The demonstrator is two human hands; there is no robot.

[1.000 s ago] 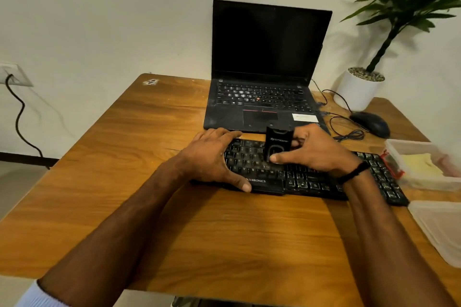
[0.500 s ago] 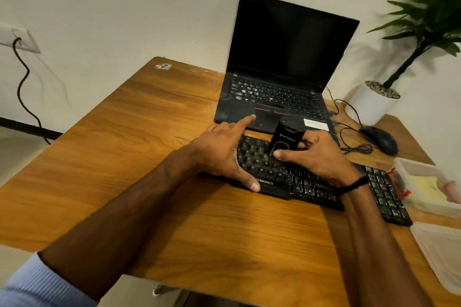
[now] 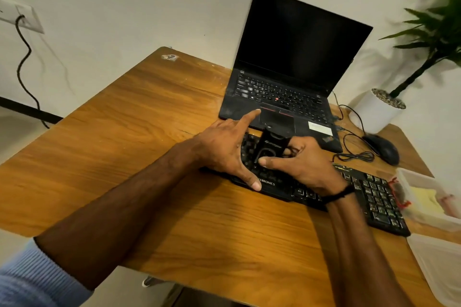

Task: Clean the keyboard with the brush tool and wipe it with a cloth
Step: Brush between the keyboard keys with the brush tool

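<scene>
1. Resting on the left end of the keyboard (image 3: 374,197), the left hand (image 3: 224,149) lies with fingers straight and spread; its thumb touches the keyboard's near edge and its forefinger points toward the laptop (image 3: 287,97).
2. The right hand (image 3: 306,164) grips the black brush tool (image 3: 270,144), thumb on its near face, fingers curled behind it; the tool stands upright on the keys, just beside the left hand.
3. The two hands lie close together, with the tool between them.
4. Beyond the right hand sits a mouse (image 3: 381,148); to that hand's right, just beside the keyboard's end, a clear plastic box (image 3: 424,197) holds something yellow, too blurred to name.
5. Everything rests on a wooden table (image 3: 124,144).
</scene>
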